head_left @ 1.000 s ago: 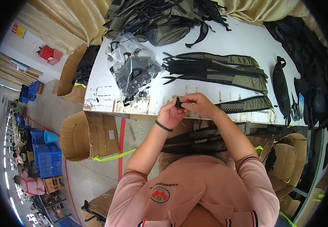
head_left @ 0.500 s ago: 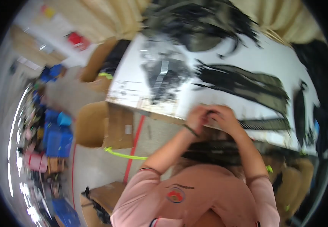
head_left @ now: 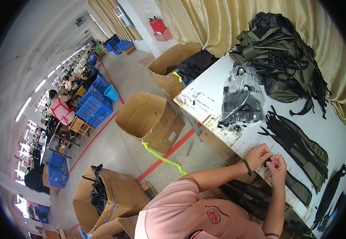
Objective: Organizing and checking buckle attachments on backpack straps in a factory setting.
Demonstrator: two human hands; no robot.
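Close together over the near edge of the white table, my left hand (head_left: pixel 259 157) and my right hand (head_left: pixel 277 166) are both closed in a pinch. A small black piece (head_left: pixel 267 161) sticks out at my right fingertips. What my left fingertips pinch is too small to make out. Just beyond my right hand lies an olive padded strap (head_left: pixel 299 190) with black edging; whether the black piece joins it is hidden. More olive and black mesh straps (head_left: pixel 296 145) lie side by side farther in. A clear plastic bag (head_left: pixel 242 97) of dark small parts rests to their left.
Olive and black backpacks (head_left: pixel 278 59) are piled at the table's far side, by a yellow curtain (head_left: pixel 221 24). Loose black bits lie near the bag. Cardboard boxes (head_left: pixel 151 119) stand left of the table. A person in a red apron (head_left: pixel 61 107) is far left, near blue crates (head_left: pixel 95 102).
The view has swung to the left and sharpened, so the table and my hands now sit farther right in the picture. My hands stay close together at the table edge.
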